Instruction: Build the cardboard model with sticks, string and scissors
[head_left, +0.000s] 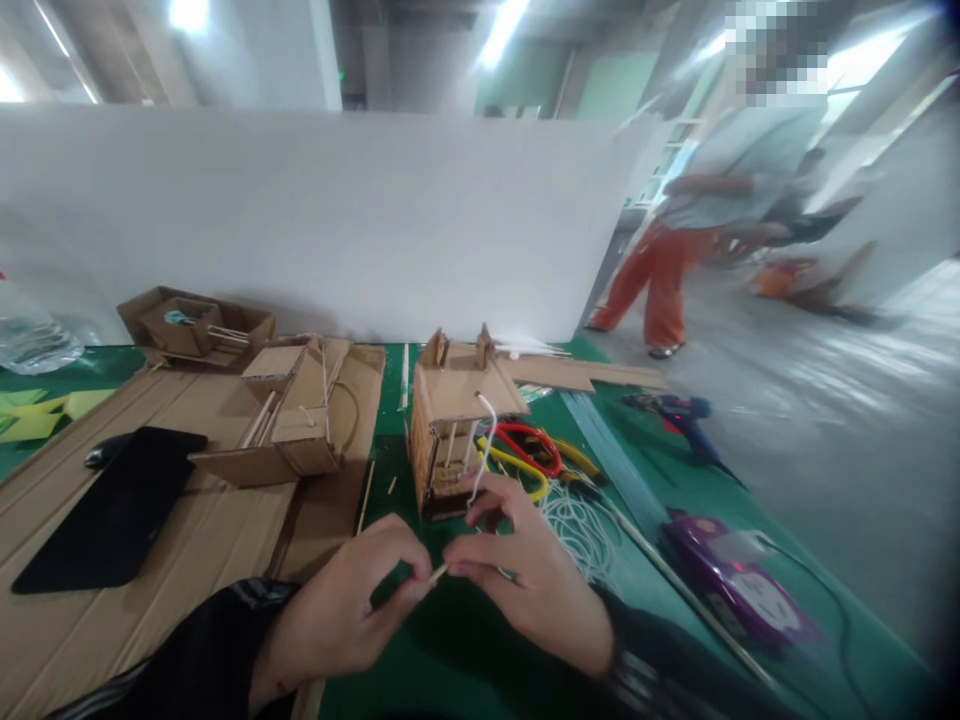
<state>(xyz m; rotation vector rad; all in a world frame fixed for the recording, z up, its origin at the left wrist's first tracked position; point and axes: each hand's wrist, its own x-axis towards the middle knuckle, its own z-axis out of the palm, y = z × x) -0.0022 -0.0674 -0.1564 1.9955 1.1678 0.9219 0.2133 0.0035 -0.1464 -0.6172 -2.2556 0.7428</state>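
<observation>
Between my two hands is a short, thin wooden stick (438, 573). My left hand (352, 590) pinches one end of it between thumb and finger. At the other end, my right hand (525, 575) pinches it too, its other fingers curled loosely near a white cord (487, 440). That cord comes out of the top of a small cardboard box model (465, 388), which stands just beyond my hands. Thin sticks stand inside the model's open front. Beside it lie scissors with red and yellow handles (529, 475) and a tangle of white string (581, 535).
On the left, a black tablet-like slab (112, 515) and other cardboard models (292, 430) rest on cardboard sheets. To the right lie a blue glue gun (686, 415) and a purple device with a cable (735, 575). A white panel (315, 220) stands behind; a person (742, 190) is beyond.
</observation>
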